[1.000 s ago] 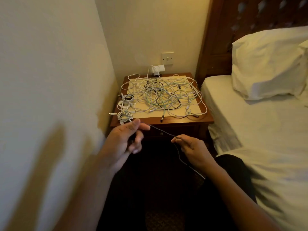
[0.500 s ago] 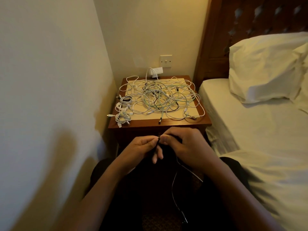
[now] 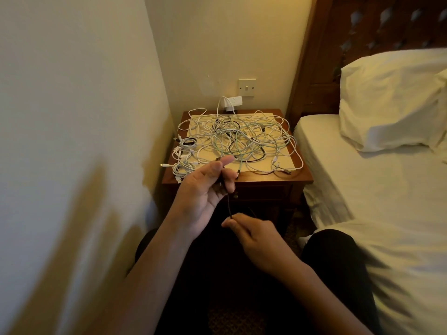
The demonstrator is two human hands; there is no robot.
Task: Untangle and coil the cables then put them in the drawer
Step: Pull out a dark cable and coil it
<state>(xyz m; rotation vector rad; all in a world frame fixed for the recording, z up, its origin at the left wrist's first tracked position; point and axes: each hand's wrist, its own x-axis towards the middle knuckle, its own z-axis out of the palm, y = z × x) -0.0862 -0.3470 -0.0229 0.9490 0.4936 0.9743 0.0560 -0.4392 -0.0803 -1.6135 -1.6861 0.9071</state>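
Both hands are pinching one black cable point(image 3: 228, 204) in front of the nightstand point(image 3: 268, 179).

The left hand point(image 3: 205, 187) is raised palm-up, its thumb and fingers gripping the cable's upper end; the right hand point(image 3: 256, 238) is sitting lower and nearer the person, its thumb and forefinger pinching the same cable further down; the hands are apart, the cable running taut between them; the tangle point(image 3: 242, 141) of white, green and black cables is lying on a pale mat point(image 3: 286, 163) on the nightstand; a few coiled cables point(image 3: 183, 158) are sitting at the mat's left edge, just beside the tangle; the drawer point(image 3: 262, 193) is showing closed under the top, its knob point(image 3: 235, 196) just beside the left hand's fingers; a bed point(image 3: 362, 189) with a pillow point(image 3: 387, 100) is standing to the right.
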